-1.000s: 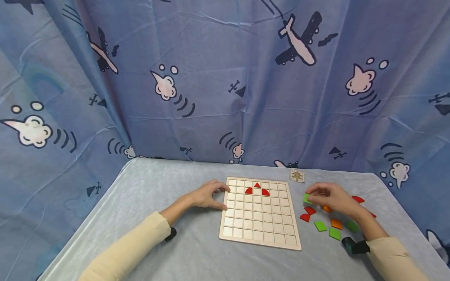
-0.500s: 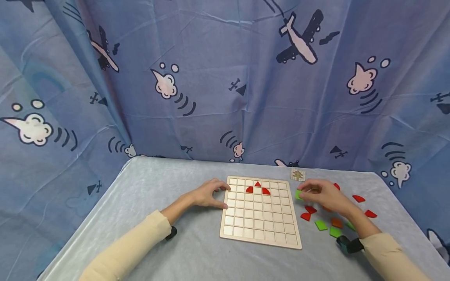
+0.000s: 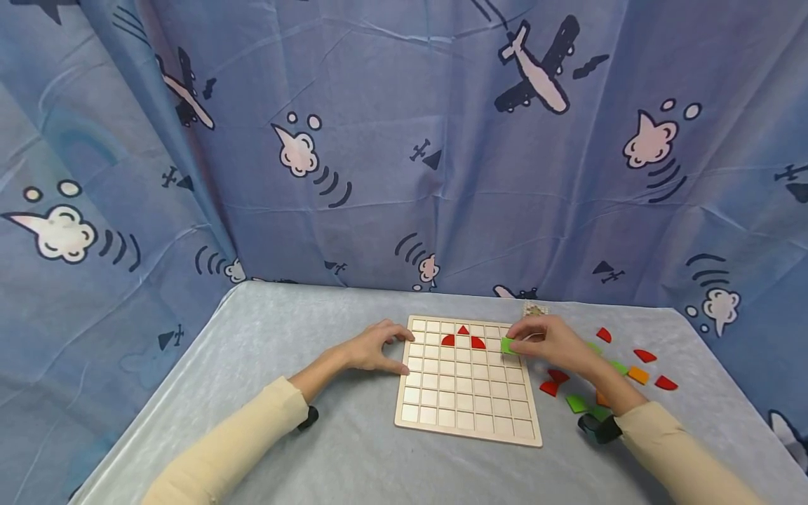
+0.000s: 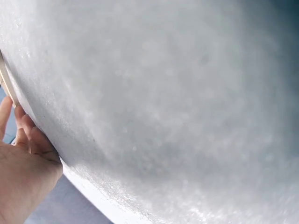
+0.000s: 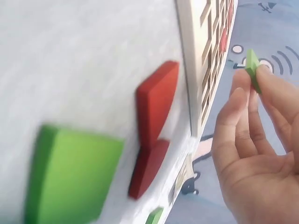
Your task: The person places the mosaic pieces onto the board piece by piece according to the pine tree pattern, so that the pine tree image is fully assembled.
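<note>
A pale wooden grid board lies on the table. Near its far edge sit a red triangle and two red quarter-circle tiles. My left hand rests at the board's left edge, thumb and fingers spread apart and touching the rim; the left wrist view shows the fingertips at that edge. Between thumb and fingers my right hand pinches a green square tile, over the board's upper right cells. The right wrist view shows this green tile held upright at the fingertips.
Loose pieces lie right of the board: a pair of red ones, a green square, an orange square and several others, some behind the right forearm. A small patterned card sits behind the right hand. A printed curtain hangs behind the table.
My right hand has carried the green tile leftward from the loose pieces to over the board's right side. The left hand stays at the board's edge.
</note>
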The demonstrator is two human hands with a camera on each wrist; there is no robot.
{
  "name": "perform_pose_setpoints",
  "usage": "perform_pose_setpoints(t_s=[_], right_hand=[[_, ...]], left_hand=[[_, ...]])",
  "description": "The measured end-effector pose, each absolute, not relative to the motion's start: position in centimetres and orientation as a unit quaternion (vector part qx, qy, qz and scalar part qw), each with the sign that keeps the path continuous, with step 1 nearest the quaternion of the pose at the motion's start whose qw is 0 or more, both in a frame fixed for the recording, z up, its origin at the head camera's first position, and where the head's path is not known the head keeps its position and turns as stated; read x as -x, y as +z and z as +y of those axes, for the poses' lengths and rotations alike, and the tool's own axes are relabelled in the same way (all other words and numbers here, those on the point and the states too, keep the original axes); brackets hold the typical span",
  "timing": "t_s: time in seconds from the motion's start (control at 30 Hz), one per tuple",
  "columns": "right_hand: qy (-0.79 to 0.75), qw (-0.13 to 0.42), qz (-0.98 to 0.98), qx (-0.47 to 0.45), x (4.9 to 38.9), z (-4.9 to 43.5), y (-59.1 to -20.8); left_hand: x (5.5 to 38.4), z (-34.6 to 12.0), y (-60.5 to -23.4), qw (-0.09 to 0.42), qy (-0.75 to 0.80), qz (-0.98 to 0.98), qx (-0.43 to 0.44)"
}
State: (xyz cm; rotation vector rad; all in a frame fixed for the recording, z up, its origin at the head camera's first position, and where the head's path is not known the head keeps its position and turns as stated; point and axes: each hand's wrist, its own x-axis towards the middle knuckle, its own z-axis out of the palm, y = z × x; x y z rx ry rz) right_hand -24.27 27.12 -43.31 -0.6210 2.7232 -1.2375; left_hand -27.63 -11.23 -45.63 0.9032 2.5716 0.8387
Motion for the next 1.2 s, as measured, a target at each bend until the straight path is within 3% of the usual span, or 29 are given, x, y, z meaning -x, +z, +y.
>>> perform_pose_setpoints(t_s=[1.2], right_hand=[[-0.443,0.112,0.872,0.176,27.0,22.6,-43.5]], left_hand=[[27.8,-11.2,-45.6,0.14,0.293,0.89,-0.32]])
